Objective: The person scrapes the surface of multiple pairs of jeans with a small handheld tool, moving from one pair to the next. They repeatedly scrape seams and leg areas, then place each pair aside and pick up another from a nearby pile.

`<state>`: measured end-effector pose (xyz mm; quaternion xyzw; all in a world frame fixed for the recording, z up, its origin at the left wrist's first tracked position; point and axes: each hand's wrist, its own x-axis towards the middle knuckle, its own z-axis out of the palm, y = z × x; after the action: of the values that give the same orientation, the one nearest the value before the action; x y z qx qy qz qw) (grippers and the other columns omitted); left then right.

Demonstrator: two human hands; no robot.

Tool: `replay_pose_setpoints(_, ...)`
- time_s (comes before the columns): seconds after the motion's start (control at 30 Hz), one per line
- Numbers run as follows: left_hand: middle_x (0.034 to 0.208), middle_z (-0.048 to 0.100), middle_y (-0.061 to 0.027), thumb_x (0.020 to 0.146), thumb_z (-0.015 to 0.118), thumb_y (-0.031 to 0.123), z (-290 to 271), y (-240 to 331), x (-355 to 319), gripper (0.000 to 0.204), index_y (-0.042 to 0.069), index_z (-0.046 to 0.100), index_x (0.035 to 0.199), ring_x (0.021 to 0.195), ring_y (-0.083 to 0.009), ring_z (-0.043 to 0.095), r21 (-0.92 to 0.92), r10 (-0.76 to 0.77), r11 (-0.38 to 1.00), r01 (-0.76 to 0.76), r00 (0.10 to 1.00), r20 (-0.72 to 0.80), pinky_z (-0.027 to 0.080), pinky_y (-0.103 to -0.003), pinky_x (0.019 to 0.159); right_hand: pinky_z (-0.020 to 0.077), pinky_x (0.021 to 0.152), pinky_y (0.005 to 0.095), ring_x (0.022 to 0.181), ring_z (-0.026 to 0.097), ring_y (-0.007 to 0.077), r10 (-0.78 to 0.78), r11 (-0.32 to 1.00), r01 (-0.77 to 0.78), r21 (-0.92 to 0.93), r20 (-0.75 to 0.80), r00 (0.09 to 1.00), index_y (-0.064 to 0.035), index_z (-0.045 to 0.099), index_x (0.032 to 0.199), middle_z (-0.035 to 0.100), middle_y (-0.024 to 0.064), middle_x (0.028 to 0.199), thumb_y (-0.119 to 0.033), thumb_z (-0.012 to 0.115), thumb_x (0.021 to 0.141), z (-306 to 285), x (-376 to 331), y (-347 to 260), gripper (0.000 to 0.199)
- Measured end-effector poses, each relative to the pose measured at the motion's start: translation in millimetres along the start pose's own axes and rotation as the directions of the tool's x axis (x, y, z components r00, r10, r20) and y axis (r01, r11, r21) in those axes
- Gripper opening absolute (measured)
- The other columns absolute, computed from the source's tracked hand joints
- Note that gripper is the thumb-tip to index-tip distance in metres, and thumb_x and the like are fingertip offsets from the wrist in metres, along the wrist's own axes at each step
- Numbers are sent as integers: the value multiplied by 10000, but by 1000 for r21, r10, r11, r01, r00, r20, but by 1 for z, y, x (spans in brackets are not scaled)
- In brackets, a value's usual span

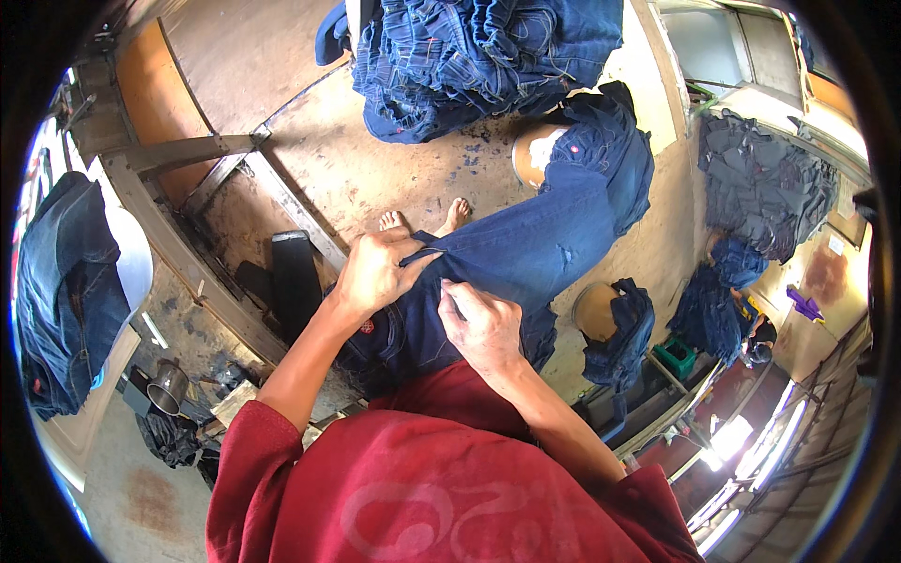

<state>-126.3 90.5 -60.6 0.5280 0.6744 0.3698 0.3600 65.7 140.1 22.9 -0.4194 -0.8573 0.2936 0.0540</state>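
A pair of blue jeans lies across my lap and stretches away to the right, its far end draped over a round drum or stool. My left hand pinches a fold of the denim between thumb and fingers. Just right of it, my right hand is closed close above the cloth, thumb against the curled fingers. A small dark bit shows at its fingertips, too small to name. More dark denim bunches below my left wrist, with a red patch on it.
Ahead rises a big heap of jeans. At the left, more jeans hang over a white-edged surface beside a metal mug. Dark grey garments lie piled at the right. Nearer stands a round stool with denim against it.
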Motion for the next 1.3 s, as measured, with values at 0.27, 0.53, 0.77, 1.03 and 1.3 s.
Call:
replay_pose_setpoints(0.27,776,703,-157,862,910,161,0,1,1,200,-11,816,906,692,-352,718,-1,45,999,-45,998,-52,576,-418,649,519,491,422,535,681,304,-17,1000,17,25,-8,1000,-84,679,889,675,100,650,-91,804,927,-2,1,1,130)
replay_pose_setpoints(0.53,805,728,-158,858,911,151,2,2,1,190,-7,821,914,712,-338,738,11,29,1000,-29,998,-58,590,-408,657,538,507,403,552,692,277,31,999,-32,-5,-37,999,-91,684,904,698,87,683,-91,789,944,0,-1,2,113)
replay_pose_setpoints(0.77,788,720,-157,855,913,160,2,3,2,205,-12,806,884,688,-331,728,20,17,1000,-15,998,-62,587,-407,639,559,526,388,631,752,283,51,999,-50,-12,140,989,-84,739,952,754,124,756,-92,805,913,-12,-5,9,77)
replay_pose_setpoints(1.03,783,712,-162,850,909,144,5,3,2,198,-16,793,868,683,-342,721,9,-36,999,37,998,-58,580,-414,638,573,537,382,600,727,261,-26,994,38,-106,114,993,-76,728,1021,727,79,726,-78,786,914,-4,-23,7,122)
replay_pose_setpoints(1.3,810,738,-163,845,907,115,6,2,3,170,-13,805,892,703,-334,741,27,4,1000,-1,997,-77,589,-402,655,577,536,384,606,731,263,-31,999,34,-42,64,997,-74,705,979,732,87,727,-75,780,916,-5,-23,9,98)
